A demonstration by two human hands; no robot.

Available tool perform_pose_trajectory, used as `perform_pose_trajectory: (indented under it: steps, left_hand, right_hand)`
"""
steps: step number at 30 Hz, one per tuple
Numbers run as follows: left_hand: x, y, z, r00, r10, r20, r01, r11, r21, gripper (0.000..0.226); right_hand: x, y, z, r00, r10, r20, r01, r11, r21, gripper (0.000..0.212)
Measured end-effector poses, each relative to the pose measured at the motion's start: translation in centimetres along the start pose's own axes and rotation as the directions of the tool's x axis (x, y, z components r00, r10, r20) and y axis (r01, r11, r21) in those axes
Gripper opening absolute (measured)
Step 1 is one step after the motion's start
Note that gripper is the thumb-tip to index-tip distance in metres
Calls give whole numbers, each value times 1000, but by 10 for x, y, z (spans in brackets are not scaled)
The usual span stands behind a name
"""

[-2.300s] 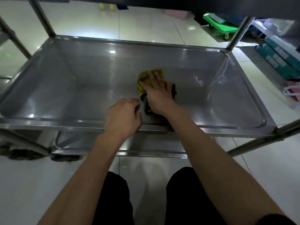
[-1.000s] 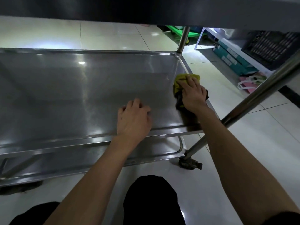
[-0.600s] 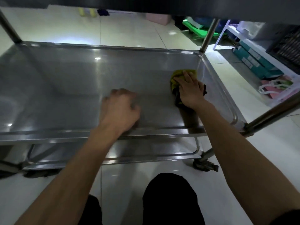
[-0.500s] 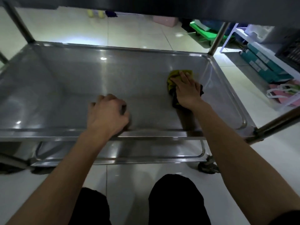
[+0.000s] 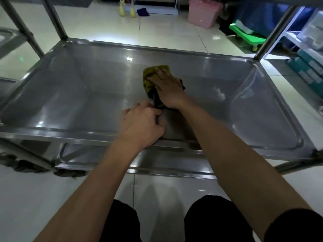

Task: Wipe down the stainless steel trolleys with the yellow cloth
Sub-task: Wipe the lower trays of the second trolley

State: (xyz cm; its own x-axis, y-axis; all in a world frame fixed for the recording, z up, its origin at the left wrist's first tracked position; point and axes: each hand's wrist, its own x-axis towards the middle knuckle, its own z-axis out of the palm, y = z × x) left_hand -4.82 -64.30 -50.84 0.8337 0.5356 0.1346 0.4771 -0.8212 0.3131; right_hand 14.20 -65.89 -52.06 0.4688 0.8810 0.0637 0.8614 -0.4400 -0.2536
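Right hand (image 5: 168, 88), grip flat and open, presses the yellow cloth (image 5: 150, 79) mid trolley tray (image 5: 70, 88); left hand (image 5: 141, 123) (loosely curled, holding nothing) rests just nearer.

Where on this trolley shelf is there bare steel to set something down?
The shelf is bare left of the left hand out to the left rim, and right of the right hand out to the right rim. The middle near the front rim is crowded: both hands and the yellow cloth.
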Motion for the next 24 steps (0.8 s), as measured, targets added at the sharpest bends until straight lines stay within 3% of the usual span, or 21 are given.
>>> perform_pose_trajectory:
  steps: [11, 20, 24]
  left_hand:
    - [-3, 26, 5, 999, -36, 8, 36, 999, 11, 37]
    - [1, 76, -7, 986, -86, 145, 67, 989, 131, 34]
    - [-22, 126, 3, 988, 139, 65, -143, 988, 57, 32]
  right_hand:
    - [-48, 89, -17, 972, 189, -140, -185, 982, 36, 47]
    - [-137, 193, -63, 887, 403, -225, -411, 912, 12, 43]
    - [-172, 232, -76, 856, 452, -249, -472, 881, -23, 42]
